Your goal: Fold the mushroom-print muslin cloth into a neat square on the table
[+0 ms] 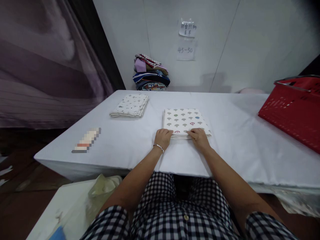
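Note:
A folded white cloth [183, 119] printed with small grey, red, green and blue mushroom shapes lies flat on the table in front of me. My left hand [163, 137] is closed on its near left corner, thumb and fingers pinching the folded edge. Along the same near edge, further right, my right hand [199, 137] also grips the cloth, its thumb by the fold. Some fingertips of both hands are hidden by the fabric. Up and to the left lies a second folded white cloth [133, 104] with small dark prints, apart from both hands.
A white sheet covers the table [232, 133]. At the right edge stands a red plastic basket [295, 106] with a metal handle. Piled fabrics [151, 75] rise behind the table by the wall. A pixelated oblong item [87, 140] lies front left. Below is a white surface with a bag [102, 193].

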`<action>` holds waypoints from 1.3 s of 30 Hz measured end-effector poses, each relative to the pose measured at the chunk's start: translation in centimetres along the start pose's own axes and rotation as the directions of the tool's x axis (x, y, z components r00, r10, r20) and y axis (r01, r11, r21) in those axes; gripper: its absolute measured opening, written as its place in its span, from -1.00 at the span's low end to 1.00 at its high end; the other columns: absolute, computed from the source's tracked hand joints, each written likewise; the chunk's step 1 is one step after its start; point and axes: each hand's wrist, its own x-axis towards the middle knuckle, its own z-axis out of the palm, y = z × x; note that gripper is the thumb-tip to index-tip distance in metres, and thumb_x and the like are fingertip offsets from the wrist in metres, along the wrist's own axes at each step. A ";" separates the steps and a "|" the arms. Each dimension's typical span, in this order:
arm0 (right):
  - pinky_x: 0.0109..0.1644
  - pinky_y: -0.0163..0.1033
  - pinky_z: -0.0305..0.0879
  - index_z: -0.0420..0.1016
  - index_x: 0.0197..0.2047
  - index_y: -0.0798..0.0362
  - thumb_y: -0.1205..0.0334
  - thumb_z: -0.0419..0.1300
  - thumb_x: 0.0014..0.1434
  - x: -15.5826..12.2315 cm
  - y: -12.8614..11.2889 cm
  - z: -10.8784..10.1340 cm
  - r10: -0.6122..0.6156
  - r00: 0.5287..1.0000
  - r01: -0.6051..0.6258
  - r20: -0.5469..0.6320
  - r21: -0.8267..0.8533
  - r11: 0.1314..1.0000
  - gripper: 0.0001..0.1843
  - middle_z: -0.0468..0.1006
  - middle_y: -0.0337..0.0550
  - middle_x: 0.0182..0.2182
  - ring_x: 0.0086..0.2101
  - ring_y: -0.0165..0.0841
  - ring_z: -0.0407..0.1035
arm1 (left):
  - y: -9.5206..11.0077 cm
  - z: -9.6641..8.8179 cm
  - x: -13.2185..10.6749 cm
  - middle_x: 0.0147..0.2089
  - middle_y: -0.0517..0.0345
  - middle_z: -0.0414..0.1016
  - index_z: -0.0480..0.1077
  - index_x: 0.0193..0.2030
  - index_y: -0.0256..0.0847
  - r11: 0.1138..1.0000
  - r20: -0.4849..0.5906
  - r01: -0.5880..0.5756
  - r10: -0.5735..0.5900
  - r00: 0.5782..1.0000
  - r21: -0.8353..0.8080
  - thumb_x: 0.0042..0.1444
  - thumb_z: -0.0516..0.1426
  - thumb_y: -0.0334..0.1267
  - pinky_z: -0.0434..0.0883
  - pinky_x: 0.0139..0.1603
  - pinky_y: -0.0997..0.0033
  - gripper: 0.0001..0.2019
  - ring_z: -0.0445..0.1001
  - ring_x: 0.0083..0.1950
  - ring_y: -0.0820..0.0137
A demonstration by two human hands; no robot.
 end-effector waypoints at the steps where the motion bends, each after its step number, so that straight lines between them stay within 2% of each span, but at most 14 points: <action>1: -0.17 -0.18 0.08 0.51 -0.06 -0.08 0.32 0.00 0.25 0.0 0.0 0.1 -0.001 1.000 0.001 -0.003 -0.001 1.000 -0.69 0.48 -0.12 -0.26 -0.25 -0.30 0.24 | 0.1 -0.1 0.0 -0.27 0.06 0.47 0.40 -0.11 -0.16 1.000 -0.008 -0.001 0.001 1.000 0.004 0.18 0.01 -0.36 0.21 -0.12 0.26 -0.79 0.36 -0.17 0.30; 4: -0.18 -0.19 0.07 0.52 -0.09 -0.06 0.32 0.02 0.24 0.0 0.2 0.5 0.008 1.000 -0.009 -0.018 -0.018 1.000 -0.71 0.49 -0.12 -0.27 -0.26 -0.30 0.24 | 0.5 -0.4 0.2 -0.24 0.05 0.47 0.38 -0.11 -0.19 1.000 -0.031 -0.025 0.025 0.999 0.002 0.18 -0.01 -0.37 0.20 -0.10 0.27 -0.80 0.36 -0.15 0.31; 7: -0.18 -0.20 0.07 0.52 -0.09 -0.04 0.31 0.01 0.24 0.0 0.2 0.9 0.021 0.999 -0.023 -0.032 -0.045 0.999 -0.71 0.49 -0.12 -0.28 -0.26 -0.30 0.24 | 1.1 -0.3 0.6 -0.15 0.07 0.47 0.37 -0.07 -0.16 0.994 -0.049 -0.112 0.111 0.993 -0.018 0.18 -0.01 -0.40 0.19 -0.08 0.29 -0.77 0.35 -0.09 0.34; 10: -0.16 -0.20 0.07 0.51 -0.07 -0.04 0.30 0.00 0.25 0.0 0.1 1.1 0.020 0.999 -0.023 -0.041 -0.064 0.998 -0.70 0.50 -0.12 -0.26 -0.24 -0.31 0.24 | 1.3 0.2 1.0 -0.17 0.12 0.49 0.40 -0.09 -0.12 0.986 -0.053 -0.168 0.167 0.985 -0.017 0.18 0.00 -0.40 0.19 -0.12 0.30 -0.77 0.36 -0.12 0.36; 13: -0.14 -0.20 0.09 0.49 -0.05 -0.03 0.30 0.00 0.25 -0.1 0.4 0.9 0.000 1.000 -0.002 -0.029 -0.065 0.998 -0.70 0.50 -0.10 -0.23 -0.22 -0.31 0.25 | 1.0 0.6 1.1 -0.23 0.15 0.51 0.44 -0.13 -0.06 0.991 -0.048 -0.135 0.135 0.990 -0.006 0.18 0.02 -0.38 0.19 -0.16 0.29 -0.78 0.37 -0.17 0.36; 16: -0.11 -0.17 0.11 0.48 -0.05 -0.02 0.28 0.00 0.26 -0.7 1.2 0.3 0.002 0.999 -0.004 -0.032 -0.052 0.999 -0.71 0.50 -0.09 -0.18 -0.19 -0.29 0.27 | 0.7 0.7 0.9 -0.22 0.14 0.51 0.44 -0.08 -0.02 0.996 -0.039 -0.094 0.093 0.995 -0.014 0.19 0.02 -0.34 0.20 -0.16 0.29 -0.76 0.37 -0.17 0.35; 22: -0.08 -0.15 0.15 0.49 -0.06 -0.03 0.27 -0.03 0.26 -2.0 2.6 -0.8 0.059 0.996 -0.064 -0.068 -0.065 0.996 -0.69 0.51 -0.11 -0.18 -0.17 -0.28 0.30 | 0.7 0.4 0.7 -0.17 0.14 0.50 0.41 -0.03 -0.02 0.996 -0.014 -0.078 0.078 0.997 -0.053 0.15 0.01 -0.44 0.21 -0.13 0.30 -0.67 0.36 -0.13 0.35; 27: -0.09 -0.17 0.14 0.49 -0.06 -0.02 0.34 -0.01 0.24 -1.8 2.2 -0.3 0.094 0.989 -0.108 -0.116 -0.120 0.987 -0.69 0.52 -0.11 -0.21 -0.19 -0.30 0.31 | 0.5 0.3 1.3 -0.18 0.10 0.49 0.43 -0.09 -0.10 0.994 -0.055 -0.100 0.098 0.994 -0.034 0.15 0.00 -0.46 0.19 -0.12 0.28 -0.71 0.36 -0.14 0.33; 30: -0.10 -0.18 0.13 0.49 -0.06 -0.02 0.36 0.00 0.23 -1.5 1.9 0.0 0.094 0.990 -0.107 -0.103 -0.131 0.986 -0.69 0.52 -0.10 -0.21 -0.18 -0.31 0.31 | 0.3 0.4 1.4 -0.20 0.08 0.49 0.45 -0.12 -0.12 0.995 -0.073 -0.099 0.097 0.993 -0.018 0.16 0.00 -0.44 0.19 -0.13 0.27 -0.74 0.35 -0.13 0.32; 39: -0.13 -0.17 0.13 0.51 -0.10 -0.02 0.26 -0.01 0.26 -1.6 1.8 -0.2 0.085 0.994 -0.093 -0.067 -0.116 0.989 -0.71 0.52 -0.09 -0.21 -0.20 -0.29 0.31 | 0.8 0.2 0.6 -0.26 0.08 0.45 0.45 -0.12 -0.09 0.994 -0.049 -0.105 0.106 0.993 0.021 0.20 0.00 -0.38 0.17 -0.20 0.29 -0.76 0.31 -0.18 0.31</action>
